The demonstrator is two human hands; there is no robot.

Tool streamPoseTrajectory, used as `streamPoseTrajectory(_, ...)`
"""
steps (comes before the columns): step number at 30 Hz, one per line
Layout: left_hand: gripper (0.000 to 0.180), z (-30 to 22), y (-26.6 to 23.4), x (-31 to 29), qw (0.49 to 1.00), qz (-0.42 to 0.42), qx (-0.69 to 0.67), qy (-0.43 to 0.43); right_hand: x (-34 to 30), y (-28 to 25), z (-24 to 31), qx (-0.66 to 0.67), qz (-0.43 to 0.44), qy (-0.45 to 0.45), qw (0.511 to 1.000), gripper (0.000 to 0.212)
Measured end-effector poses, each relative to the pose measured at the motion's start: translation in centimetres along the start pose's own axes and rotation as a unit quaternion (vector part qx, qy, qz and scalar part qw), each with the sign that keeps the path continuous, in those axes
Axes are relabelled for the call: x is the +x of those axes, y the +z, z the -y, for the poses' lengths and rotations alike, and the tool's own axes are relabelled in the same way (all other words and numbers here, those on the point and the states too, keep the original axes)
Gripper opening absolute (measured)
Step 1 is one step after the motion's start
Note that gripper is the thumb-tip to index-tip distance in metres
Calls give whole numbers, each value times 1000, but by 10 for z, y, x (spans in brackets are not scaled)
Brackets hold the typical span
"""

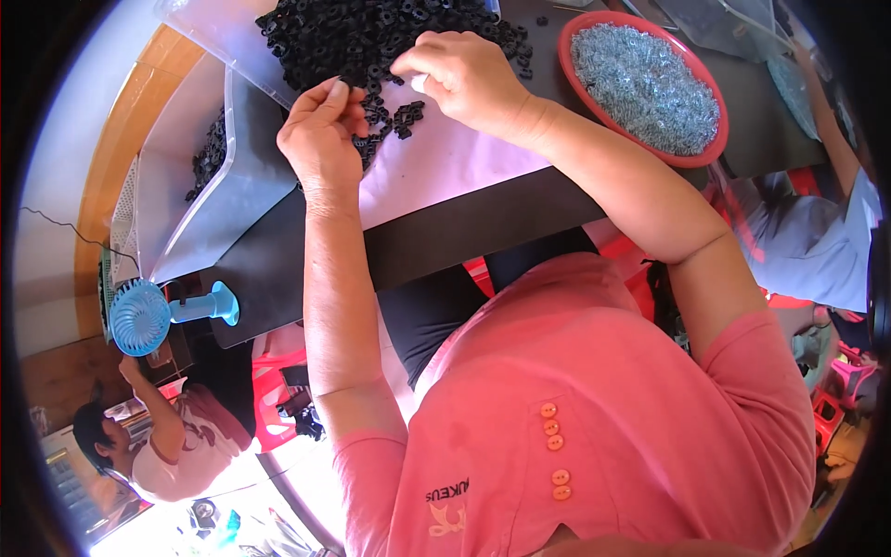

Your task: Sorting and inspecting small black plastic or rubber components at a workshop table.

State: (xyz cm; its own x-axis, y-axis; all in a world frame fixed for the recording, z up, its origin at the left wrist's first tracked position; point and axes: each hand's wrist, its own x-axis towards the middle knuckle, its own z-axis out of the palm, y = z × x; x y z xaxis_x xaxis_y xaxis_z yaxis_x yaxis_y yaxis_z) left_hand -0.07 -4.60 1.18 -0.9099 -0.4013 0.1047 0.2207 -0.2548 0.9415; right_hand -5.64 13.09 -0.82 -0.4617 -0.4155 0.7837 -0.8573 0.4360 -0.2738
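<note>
A heap of small black plastic parts (325, 42) spreads over the far side of the table in front of me. At its near left edge is my left hand (323, 130), thumb and forefinger pinched together; whatever is between them is too small to make out. My right hand (469, 79) is at the right side of the heap, fingers curled and bunched at its near edge. Something white covers its thumb tip. What those fingertips hold, if anything, is hidden. A small cluster of black parts (407, 119) lies between my hands on a pale sheet (464, 158).
A red basin (564, 70) of small shiny pieces stands on the right. Left is a clear plastic bin (227, 153) with more black parts. A blue fan (141, 317) sits at the table's left edge. One person (190, 436) is at left, another (807, 232) at right.
</note>
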Motion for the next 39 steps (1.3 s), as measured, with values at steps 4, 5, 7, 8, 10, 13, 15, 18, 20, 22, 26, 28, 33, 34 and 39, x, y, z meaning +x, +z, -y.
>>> streamPoseTrajectory(4,12,2,-7,3,999,-28,-21,-37,-6,12,-3,-157,103,-81,979,15)
streamPoseTrajectory(5,12,2,-6,2,999,-28,-23,-36,-5,11,0,-162,117,-92,976,15)
streamPoseTrajectory(7,13,4,-3,-1,999,-10,-9,-40,-8,14,-2,-165,145,-90,971,15)
streamPoseTrajectory(8,13,4,-1,-2,1000,1,-3,-31,-8,14,-3,-166,172,-88,967,15)
streamPoseTrajectory(10,13,4,2,-4,1000,1,3,-22,-9,14,-4,-170,176,-84,966,14)
streamPoseTrajectory(13,12,5,3,-5,1000,-2,16,-12,-9,14,3,-179,180,-84,964,13)
streamPoseTrajectory(15,12,7,3,-5,1000,5,15,-6,-9,13,4,-188,176,-88,962,13)
streamPoseTrajectory(18,13,7,5,-6,1000,-8,20,7,-4,10,7,-166,161,-77,970,10)
streamPoseTrajectory(20,13,9,5,-5,1000,-16,-9,10,0,4,17,20,101,19,995,8)
streamPoseTrajectory(22,12,5,8,-3,997,-17,-71,0,3,2,31,155,69,58,984,9)
streamPoseTrajectory(26,15,-12,14,-2,990,21,-139,-31,15,-7,62,365,104,166,910,10)
streamPoseTrajectory(28,14,-23,23,-5,986,29,-151,-57,22,-7,65,368,108,163,909,11)
streamPoseTrajectory(33,9,-18,25,1,979,35,-194,-53,27,-4,54,296,145,143,933,18)
streamPoseTrajectory(34,9,-14,25,0,979,35,-195,-55,24,-2,54,288,139,128,939,16)
streamPoseTrajectory(39,10,10,14,4,975,49,-207,-69,15,-1,53,182,129,79,972,8)
